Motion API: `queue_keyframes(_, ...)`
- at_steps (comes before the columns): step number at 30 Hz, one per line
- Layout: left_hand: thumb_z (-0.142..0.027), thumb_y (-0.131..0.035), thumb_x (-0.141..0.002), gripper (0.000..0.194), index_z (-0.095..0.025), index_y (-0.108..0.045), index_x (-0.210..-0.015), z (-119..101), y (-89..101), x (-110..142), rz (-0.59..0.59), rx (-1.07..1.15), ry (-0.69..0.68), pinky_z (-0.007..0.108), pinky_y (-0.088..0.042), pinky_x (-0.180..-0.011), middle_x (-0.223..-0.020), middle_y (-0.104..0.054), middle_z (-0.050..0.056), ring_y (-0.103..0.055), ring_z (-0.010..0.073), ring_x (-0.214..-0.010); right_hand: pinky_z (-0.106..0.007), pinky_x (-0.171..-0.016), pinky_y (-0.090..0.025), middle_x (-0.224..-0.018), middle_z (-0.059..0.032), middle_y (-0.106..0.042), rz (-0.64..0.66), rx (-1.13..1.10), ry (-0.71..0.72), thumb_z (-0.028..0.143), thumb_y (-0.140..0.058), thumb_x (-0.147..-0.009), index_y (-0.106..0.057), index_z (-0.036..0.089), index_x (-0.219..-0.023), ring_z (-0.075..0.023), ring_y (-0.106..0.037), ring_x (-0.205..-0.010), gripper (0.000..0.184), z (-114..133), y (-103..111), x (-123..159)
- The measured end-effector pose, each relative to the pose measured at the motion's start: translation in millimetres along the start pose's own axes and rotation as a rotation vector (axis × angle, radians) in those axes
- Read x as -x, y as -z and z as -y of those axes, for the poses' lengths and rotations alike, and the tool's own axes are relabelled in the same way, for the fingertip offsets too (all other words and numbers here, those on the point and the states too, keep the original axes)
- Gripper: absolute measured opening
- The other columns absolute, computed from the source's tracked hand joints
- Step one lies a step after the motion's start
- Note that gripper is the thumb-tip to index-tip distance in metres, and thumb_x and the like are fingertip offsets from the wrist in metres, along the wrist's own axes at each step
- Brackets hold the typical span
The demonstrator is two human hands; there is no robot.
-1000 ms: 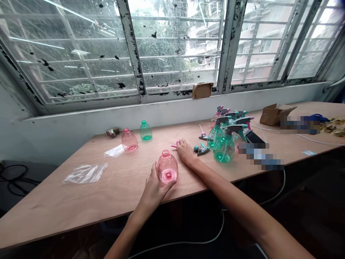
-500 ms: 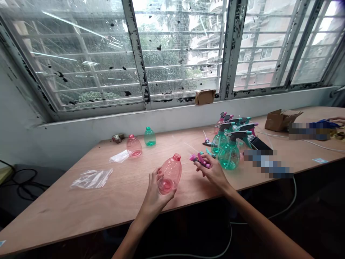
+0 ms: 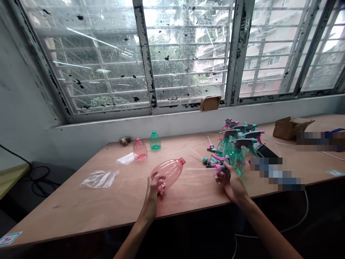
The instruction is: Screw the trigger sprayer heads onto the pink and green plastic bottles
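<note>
My left hand point(image 3: 154, 185) grips the base end of a clear pink bottle point(image 3: 170, 172), which is tilted far over with its uncapped neck toward the right. My right hand point(image 3: 231, 181) is closed around a pink and dark grey spray trigger head point(image 3: 222, 166). Its thin clear tube points left, the tip close to the bottle's mouth but apart from it. Behind that hand lies a loose green and grey spray head point(image 3: 207, 161). Several assembled green spray bottles point(image 3: 237, 160) stand just beyond my right hand.
A pink bottle point(image 3: 140, 150) and a green bottle point(image 3: 155, 141), both without tops, stand at the back left. Near them lie a white paper point(image 3: 126, 158) and a clear plastic bag point(image 3: 101, 180). An open cardboard box point(image 3: 289, 128) sits at the back right of the wooden table point(image 3: 113, 208).
My right hand has picked up the pink spray head from the table and turned its tube toward the bottle. My left hand has tipped the pink bottle over to the right.
</note>
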State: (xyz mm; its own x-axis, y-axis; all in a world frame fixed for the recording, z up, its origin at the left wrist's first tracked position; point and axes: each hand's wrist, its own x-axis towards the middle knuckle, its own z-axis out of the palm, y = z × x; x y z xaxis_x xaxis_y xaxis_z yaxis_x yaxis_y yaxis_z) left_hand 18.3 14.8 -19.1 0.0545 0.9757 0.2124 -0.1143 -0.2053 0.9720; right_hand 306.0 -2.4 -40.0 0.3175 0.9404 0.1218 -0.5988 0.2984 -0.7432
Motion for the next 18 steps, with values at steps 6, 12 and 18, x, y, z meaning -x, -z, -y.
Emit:
queue_keyframes(6,-0.061,-0.041,-0.093,0.046,-0.020,-0.054,-0.107,-0.1,1.3,0.3,-0.013,0.023,0.024,0.025,-0.045,-0.060,-0.095,-0.058,0.003,-0.054,0.0126,-0.068,-0.028,-0.042,-0.051,-0.086,-0.0083,-0.077,0.020,0.065,0.076,0.050,-0.068,-0.083,-0.069,0.019,-0.085,-0.0201,-0.069,-0.058,0.032,3.8,1.3,1.8)
queue_keyframes(12,-0.068,-0.047,-0.087,0.052,-0.019,-0.056,-0.104,1.8,0.7,-0.1,0.014,-0.024,0.021,0.027,-0.045,-0.056,-0.092,-0.059,0.002,-0.053,0.0121,-0.059,-0.026,-0.044,-0.051,-0.087,-0.0082,-0.077,0.064,0.046,0.054,0.049,-0.068,-0.084,-0.070,0.019,-0.088,-0.0181,-0.068,-0.058,0.031,4.0,0.8,2.2)
queue_keyframes(18,-0.071,-0.047,-0.085,0.058,-0.018,-0.057,-0.106,-1.4,-4.1,0.4,0.129,-0.063,0.018,0.028,-0.045,-0.056,-0.090,-0.058,0.003,-0.053,0.0120,-0.057,-0.023,-0.044,-0.045,-0.100,-0.0116,-0.075,0.251,0.228,-0.034,0.051,-0.079,-0.074,-0.068,0.018,-0.099,-0.0180,-0.066,-0.066,0.042,-0.2,-3.5,7.7)
